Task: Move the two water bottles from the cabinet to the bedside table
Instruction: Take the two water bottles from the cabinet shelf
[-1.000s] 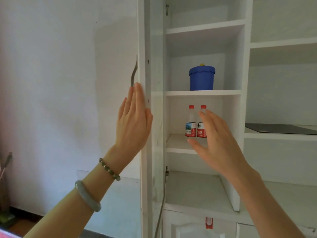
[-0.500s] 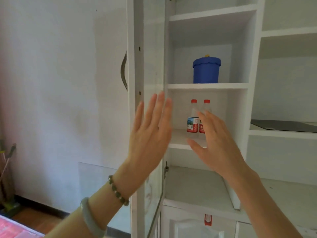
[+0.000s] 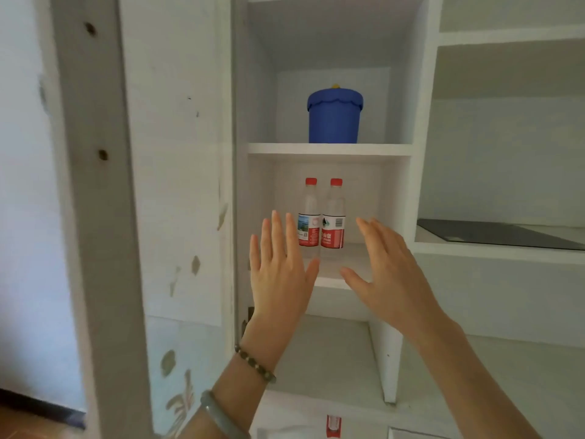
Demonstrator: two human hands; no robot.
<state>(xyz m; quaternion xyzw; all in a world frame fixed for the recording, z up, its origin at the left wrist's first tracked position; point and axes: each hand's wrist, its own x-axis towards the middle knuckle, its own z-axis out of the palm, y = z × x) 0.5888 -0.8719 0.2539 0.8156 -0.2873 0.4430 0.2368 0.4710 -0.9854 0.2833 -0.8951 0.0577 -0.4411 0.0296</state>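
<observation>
Two clear plastic water bottles stand upright side by side, touching, on a shelf (image 3: 329, 282) inside an open white cabinet (image 3: 421, 128). The left bottle (image 3: 308, 213) and the right bottle (image 3: 333, 213) each have a red screw cap and a label that is white on top and red below; the left label carries a small landscape picture, the right one a barcode and white lettering that is too small to read. Both look full or nearly so, though the clear plastic makes the level hard to judge.

Both hands are raised in front of that shelf, fingers spread and holding nothing. The left hand (image 3: 280, 270) is just left of the bottles, palm facing them, with a green bead bracelet (image 3: 254, 364) at the wrist and a pale bangle (image 3: 221, 419) lower on the forearm. The right hand (image 3: 387, 277) is just right of the bottles, palm angled inward. Neither hand touches a bottle.

On the shelf above sits a blue lidded tub (image 3: 333, 117). The cabinet door (image 3: 152, 185) stands open at the left, its paint chipped.
</observation>
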